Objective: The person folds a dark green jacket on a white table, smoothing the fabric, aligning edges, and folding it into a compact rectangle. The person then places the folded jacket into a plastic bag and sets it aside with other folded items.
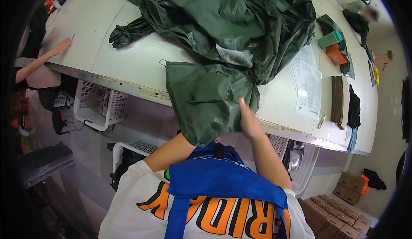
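Note:
A dark green garment (193,12) of thin, shiny waterproof-looking cloth lies crumpled across the table. One bunched, sleeve-like part (128,32) sticks out to its left. A wide flap or pouch (201,93) of the same cloth hangs over the near table edge, with a small loop at its upper left corner. My left forearm (171,152) runs up under this piece, which hides the hand and its fingers. At the right side of the piece is my right hand (249,121), slightly blurred. Its thumb points up over the cloth, and the other fingers are hidden behind.
Printed sheets (308,82) lie right of the garment. Farther right are a green roll (329,39), an orange box (335,54) and a brown stack (338,99). White baskets (101,104) stand below the table edge. At left, another person's hand (61,46) rests on the table.

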The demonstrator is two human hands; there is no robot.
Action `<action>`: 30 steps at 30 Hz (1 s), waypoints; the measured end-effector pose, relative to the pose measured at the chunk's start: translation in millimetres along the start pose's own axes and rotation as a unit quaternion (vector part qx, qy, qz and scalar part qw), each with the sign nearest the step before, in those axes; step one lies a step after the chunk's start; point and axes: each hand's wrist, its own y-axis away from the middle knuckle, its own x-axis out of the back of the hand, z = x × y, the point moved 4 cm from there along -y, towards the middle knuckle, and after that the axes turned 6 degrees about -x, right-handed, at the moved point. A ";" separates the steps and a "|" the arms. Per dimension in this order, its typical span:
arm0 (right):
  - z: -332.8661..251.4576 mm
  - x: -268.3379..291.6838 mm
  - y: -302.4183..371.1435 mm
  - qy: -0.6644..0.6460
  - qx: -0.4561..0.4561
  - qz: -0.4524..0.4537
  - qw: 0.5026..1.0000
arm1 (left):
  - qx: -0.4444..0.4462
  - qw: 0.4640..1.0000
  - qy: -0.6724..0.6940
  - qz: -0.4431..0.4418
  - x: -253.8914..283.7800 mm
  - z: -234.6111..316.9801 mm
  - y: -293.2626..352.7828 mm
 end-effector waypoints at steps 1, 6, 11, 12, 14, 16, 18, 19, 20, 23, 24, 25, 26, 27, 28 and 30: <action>22.9 2.3 8.5 -0.064 -0.137 0.050 0.987 | 0.001 0.999 -0.027 -0.030 -6.2 -21.5 8.8; 19.8 35.8 37.1 0.284 0.105 0.056 0.951 | -0.062 0.967 -0.243 -0.039 -2.4 -42.3 24.1; 69.0 16.3 58.3 0.536 0.257 0.267 0.758 | 0.006 0.979 -0.205 -0.003 3.2 -12.1 -7.0; 75.3 18.1 43.7 0.532 0.274 0.312 0.737 | -0.002 0.996 -0.069 0.052 -6.2 -21.4 -6.5; 83.6 52.0 13.2 0.410 0.305 0.350 0.785 | -0.026 0.993 0.045 0.106 -19.3 -45.5 -0.1; 47.0 81.4 34.3 0.299 0.352 0.402 0.791 | -0.062 0.984 -0.161 0.042 -11.5 -47.7 6.0; 26.6 116.6 63.9 0.340 0.350 0.418 0.766 | -0.069 0.957 -0.279 -0.050 -7.0 -45.6 13.8; 23.3 121.2 69.3 0.405 0.332 0.391 0.757 | -0.057 0.971 -0.218 -0.077 -11.4 -44.0 23.0; 30.3 120.6 67.9 0.435 0.298 0.369 0.765 | -0.043 0.981 -0.157 -0.103 -16.5 -39.7 34.0; 55.9 122.9 70.7 0.434 0.238 0.389 0.777 | 0.496 0.816 0.133 -0.265 -29.7 -48.1 84.2; 60.9 128.3 74.1 0.414 0.218 0.423 0.776 | 0.429 0.878 0.101 -0.188 -16.0 -44.9 80.9; 69.0 132.2 81.2 0.392 0.194 0.457 0.775 | 0.358 0.925 0.065 -0.110 3.8 -41.0 82.6; 83.5 146.5 83.4 0.320 0.096 0.433 0.837 | 0.240 0.963 -0.122 -0.010 27.8 -64.8 91.1; 84.8 147.6 80.8 0.199 0.085 0.410 0.886 | 0.241 0.938 -0.222 0.109 52.7 -71.1 97.0; 83.4 147.7 77.4 0.073 0.075 0.379 0.920 | 0.244 0.906 -0.318 0.138 71.6 -63.8 89.5; 78.9 147.8 66.8 -0.021 0.101 0.278 0.955 | -0.017 0.909 -0.410 0.067 77.3 -42.0 58.3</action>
